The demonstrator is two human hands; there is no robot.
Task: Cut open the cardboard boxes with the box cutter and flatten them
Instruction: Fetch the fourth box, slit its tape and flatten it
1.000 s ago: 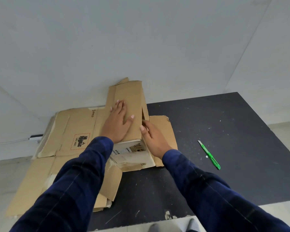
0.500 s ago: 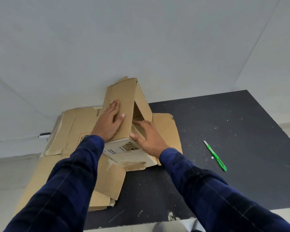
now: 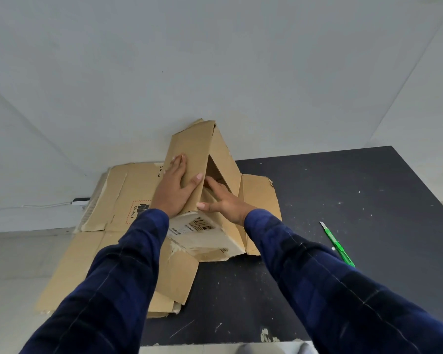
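A brown cardboard box point(image 3: 197, 146) stands half-collapsed like a tent on a pile of flattened cardboard point(image 3: 118, 190). Its left panel is raised, and a white shipping label point(image 3: 195, 226) shows on the near end. My left hand point(image 3: 175, 187) lies flat with straight fingers on the outside of that raised panel. My right hand point(image 3: 224, 200) reaches under the panel into the opening, fingers straight, pressing on the inner cardboard. The green box cutter point(image 3: 338, 244) lies alone on the dark mat to the right, well away from both hands.
The dark mat point(image 3: 343, 195) covers the floor on the right and in front. The flattened sheets spread left onto pale floor tiles. A white wall rises just behind the box. A white power strip point(image 3: 81, 201) with a cable sits by the wall at the left.
The box's left panel, lying nearly flat a second ago, has swung up into a tent shape. My right hand has slid from beside the panel to under it.
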